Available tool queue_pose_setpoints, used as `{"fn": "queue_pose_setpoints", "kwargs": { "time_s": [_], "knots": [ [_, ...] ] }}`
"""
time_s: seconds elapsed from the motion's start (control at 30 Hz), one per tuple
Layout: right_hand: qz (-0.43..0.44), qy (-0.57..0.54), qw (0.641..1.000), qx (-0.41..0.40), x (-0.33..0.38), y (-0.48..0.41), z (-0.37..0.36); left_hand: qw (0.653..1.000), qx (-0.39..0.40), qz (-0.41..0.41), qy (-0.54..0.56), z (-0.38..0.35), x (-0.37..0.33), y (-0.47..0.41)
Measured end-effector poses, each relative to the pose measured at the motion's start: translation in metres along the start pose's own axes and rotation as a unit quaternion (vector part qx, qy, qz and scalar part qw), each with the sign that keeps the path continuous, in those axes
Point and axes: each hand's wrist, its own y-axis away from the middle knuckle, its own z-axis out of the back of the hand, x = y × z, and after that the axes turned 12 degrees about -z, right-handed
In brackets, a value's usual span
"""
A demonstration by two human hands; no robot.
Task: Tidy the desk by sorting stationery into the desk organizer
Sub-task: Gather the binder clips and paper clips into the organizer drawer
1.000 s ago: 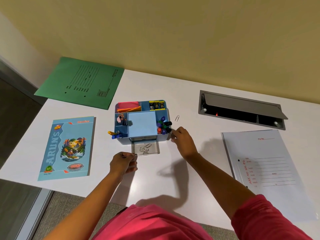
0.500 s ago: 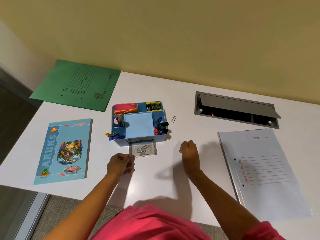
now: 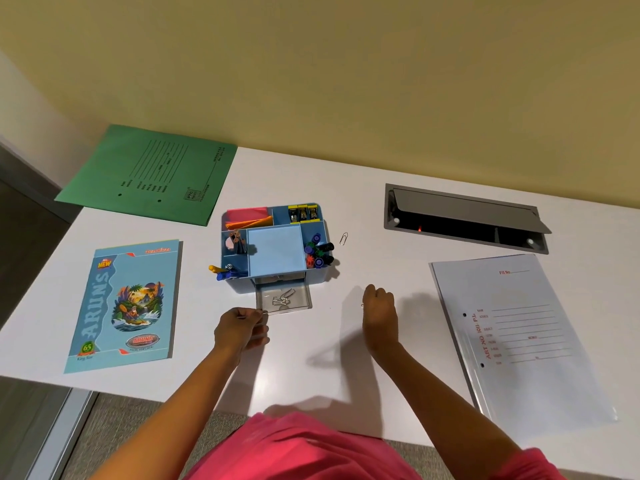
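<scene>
Room: yellowish wall (image 3: 311, 81) behind; dark floor (image 3: 20, 258) at far left.
Surface: white desk (image 3: 311, 174), pushed against the wall.
Green folder (image 3: 149, 174): one, flat at the back left corner.
Notebook (image 3: 128, 306): one, blue cover, near left.
Desk organizer (image 3: 239, 285): one, blue, mid-desk, its compartments holding stationery.
Black-and-yellow items (image 3: 303, 213): three, back right compartment.
Markers (image 3: 318, 252): several in the right compartment; count unclear.
Drawer (image 3: 299, 301): one, clear, pulled out at the front.
Paper clips (image 3: 284, 296): a few inside the drawer.
Loose paper clip (image 3: 343, 238): one, on the desk just right of the organizer.
Hatch (image 3: 464, 216): one, grey, lid raised.
White file (image 3: 519, 334): one, far right.
Left hand (image 3: 239, 329): fingers curled, thumb and forefinger at the drawer's near-left corner; whether they pinch it, cannot tell.
Right hand (image 3: 379, 308): curled, knuckles up; contents hidden.
</scene>
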Motion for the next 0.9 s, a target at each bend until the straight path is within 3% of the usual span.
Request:
{"fn": "queue_pose_setpoints", "kwargs": {
  "time_s": [0.17,0.23,0.33,0.4,0.53,0.63,0.73,0.9],
  "knots": [
    [-0.018,0.030,0.996,0.079,0.000,-0.001,0.000,1.000,-0.003,-0.001,-0.005,0.001,0.002,-0.002],
    [0.006,-0.051,0.994,0.100,0.009,0.003,0.007,1.000,0.001,-0.002,-0.007,0.001,0.004,-0.003],
    [0.076,-0.211,0.973,0.060,0.038,0.022,0.022,1.000,0.004,-0.007,-0.006,0.002,0.004,-0.004],
    [0.130,-0.248,0.958,0.057,0.061,0.034,0.029,1.000,0.003,-0.009,-0.008,0.002,0.003,-0.005],
    [0.176,-0.234,0.949,0.115,0.088,0.043,0.028,1.000,-0.002,-0.004,-0.016,0.002,0.006,-0.007],
    [0.215,-0.202,0.950,0.104,0.095,0.044,0.020,1.000,-0.006,-0.003,-0.024,0.002,0.007,-0.007],
    [0.199,-0.206,0.952,0.113,0.088,0.038,0.018,1.000,-0.001,-0.001,-0.017,0.001,0.008,-0.006],
    [0.079,-0.300,0.949,0.047,0.061,0.019,0.029,1.000,0.002,-0.003,-0.012,0.005,0.009,-0.008]
  ]
}}
